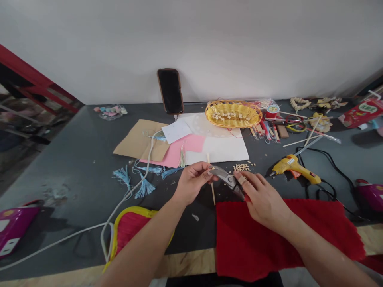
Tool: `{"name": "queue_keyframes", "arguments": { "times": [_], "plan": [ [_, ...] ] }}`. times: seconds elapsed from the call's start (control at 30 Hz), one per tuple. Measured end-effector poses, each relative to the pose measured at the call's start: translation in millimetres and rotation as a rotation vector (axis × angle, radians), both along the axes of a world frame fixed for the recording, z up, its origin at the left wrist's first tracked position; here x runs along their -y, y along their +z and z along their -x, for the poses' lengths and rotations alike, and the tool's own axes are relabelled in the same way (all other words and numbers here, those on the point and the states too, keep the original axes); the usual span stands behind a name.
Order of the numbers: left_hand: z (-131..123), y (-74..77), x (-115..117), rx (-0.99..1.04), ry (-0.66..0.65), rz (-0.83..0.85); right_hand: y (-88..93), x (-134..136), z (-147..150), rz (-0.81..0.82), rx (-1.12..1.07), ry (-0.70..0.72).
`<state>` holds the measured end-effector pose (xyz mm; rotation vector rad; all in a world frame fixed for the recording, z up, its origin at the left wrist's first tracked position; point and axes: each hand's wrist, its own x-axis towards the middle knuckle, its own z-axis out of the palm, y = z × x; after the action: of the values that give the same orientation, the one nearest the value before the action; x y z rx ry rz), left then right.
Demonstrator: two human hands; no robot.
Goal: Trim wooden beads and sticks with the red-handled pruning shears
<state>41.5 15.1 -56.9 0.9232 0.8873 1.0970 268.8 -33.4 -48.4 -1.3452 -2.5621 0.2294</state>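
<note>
My right hand is closed round the red handles of grey metal shears, whose curved blades point left. At the blade tips, my left hand is closed in a pinch. A tiny cream speck shows by its fingertips, but what they grip is too small to make out. A thin wooden stick runs behind those fingertips; whether it is held or lies on the table I cannot tell. Just beyond my right hand is a small pile of cream bead-like pieces.
A yellow glue gun with a black cord lies right, beyond a red cloth. Behind are a yellow basket, white board and upright phone. Blue tassels and a white cable lie left.
</note>
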Motion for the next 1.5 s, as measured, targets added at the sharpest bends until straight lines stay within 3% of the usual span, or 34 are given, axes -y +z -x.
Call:
{"name": "queue_keyframes", "arguments": {
  "times": [0.2, 0.53, 0.83, 1.23, 1.5],
  "plan": [
    [-1.0, 0.2, 0.6, 0.014, -0.005, 0.011, 0.4, 0.9, 1.7, 0.038, 0.046, -0.036],
    [0.5, 0.6, 0.7, 0.032, -0.025, -0.007, -3.7, -2.0, -0.6, 0.101, -0.047, 0.007],
    [-1.0, -0.7, 2.9, 0.037, -0.03, -0.005, 3.3, 0.6, 0.3, 0.115, -0.159, 0.017],
    [-4.7, -0.1, 1.1, 0.058, 0.029, -0.025, -2.4, 1.0, 4.7, 0.014, -0.049, -0.076],
    [-0.9, 1.4, 0.7, 0.026, 0.016, -0.013, -1.6, 0.4, 2.4, 0.048, -0.01, -0.045]
  ]
}}
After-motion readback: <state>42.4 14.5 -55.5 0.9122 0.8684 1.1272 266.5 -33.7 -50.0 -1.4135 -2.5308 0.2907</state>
